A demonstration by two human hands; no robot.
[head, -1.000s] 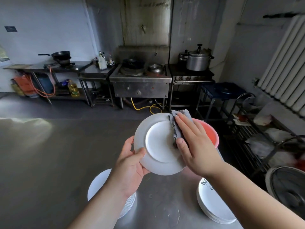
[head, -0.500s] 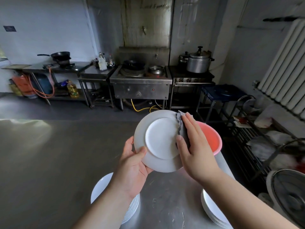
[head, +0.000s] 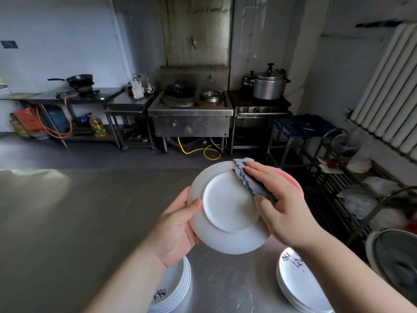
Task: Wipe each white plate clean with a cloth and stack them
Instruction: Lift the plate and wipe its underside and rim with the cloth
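My left hand (head: 178, 229) grips the left rim of a white plate (head: 225, 208), held tilted above the steel table with its underside toward me. My right hand (head: 279, 199) presses a grey cloth (head: 250, 179) flat against the plate's right edge, fingers straight over the cloth. A stack of white plates (head: 173, 290) with black writing sits on the table under my left forearm. A second stack of white plates (head: 300, 285) lies at the lower right, partly hidden by my right arm.
A pink basin (head: 293, 179) stands behind the held plate, mostly hidden by my right hand. The steel table (head: 67, 222) stretches left. A wire rack (head: 361, 190) and a fan (head: 397, 265) stand right. Stove and pots line the far wall.
My right hand has slid the cloth along the plate's right rim, and the cloth now shows more between fingers and thumb. The left hand keeps its grip.
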